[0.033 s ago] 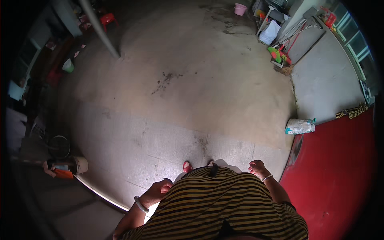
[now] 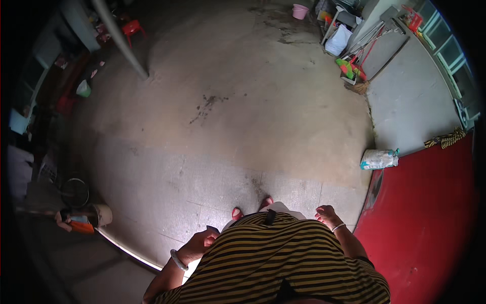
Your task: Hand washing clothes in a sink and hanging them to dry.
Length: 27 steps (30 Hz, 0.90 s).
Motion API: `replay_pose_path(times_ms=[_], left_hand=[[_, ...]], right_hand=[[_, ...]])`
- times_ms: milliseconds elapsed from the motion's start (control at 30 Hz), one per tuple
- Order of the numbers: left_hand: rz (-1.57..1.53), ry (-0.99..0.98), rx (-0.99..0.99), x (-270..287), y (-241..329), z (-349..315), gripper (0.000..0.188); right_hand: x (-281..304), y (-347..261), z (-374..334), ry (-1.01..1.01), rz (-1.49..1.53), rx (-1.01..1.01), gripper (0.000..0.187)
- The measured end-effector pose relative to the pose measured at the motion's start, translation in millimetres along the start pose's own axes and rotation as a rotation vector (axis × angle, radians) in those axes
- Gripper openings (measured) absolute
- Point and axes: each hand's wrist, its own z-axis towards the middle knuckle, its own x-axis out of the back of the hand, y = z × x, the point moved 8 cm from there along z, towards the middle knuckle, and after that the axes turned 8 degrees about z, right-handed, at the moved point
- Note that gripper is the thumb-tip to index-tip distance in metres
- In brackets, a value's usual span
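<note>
My left hand (image 2: 199,243), with a pale bangle at the wrist, hangs by my left hip. Its fingers are curled round a dark flat object (image 2: 213,229), of which only an edge shows. My right hand (image 2: 328,215), with a thin light bracelet, is held out beside my right hip. Its fingers are loosely bent and slightly apart, and I see nothing in them. Between the hands is my yellow-and-black striped shirt (image 2: 278,248). Both red shoes (image 2: 236,213) show below it on the grey tiles.
A red panel (image 2: 420,213) stands close on my right, with a white-and-teal sack (image 2: 379,159) at its far end. Brooms and a dustpan (image 2: 353,68) lean by the right wall. A grey pole (image 2: 121,40) rises far left. A pale bucket (image 2: 103,215) stands near left.
My right shoe has come into fuller view ahead of the shirt. Far things sit slightly further left in the picture. Both hands keep nearly the same pose.
</note>
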Motion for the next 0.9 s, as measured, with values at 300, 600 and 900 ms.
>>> replay_pose_path(times_ms=[300, 600, 900], left_hand=[[0.131, 0.14, 0.008, 62, 118, 175, 0.027], [-0.097, 0.261, 0.104, 89, 235, 317, 0.023], [-0.153, 0.224, 0.103, 177, 329, 486, 0.017]], right_hand=[[57, -11, 114, 0.139, 0.467, -0.199, 0.021], [143, -275, 218, 0.129, 0.394, -0.002, 0.025], [171, -439, 327, 0.097, 0.37, 0.117, 0.031]])
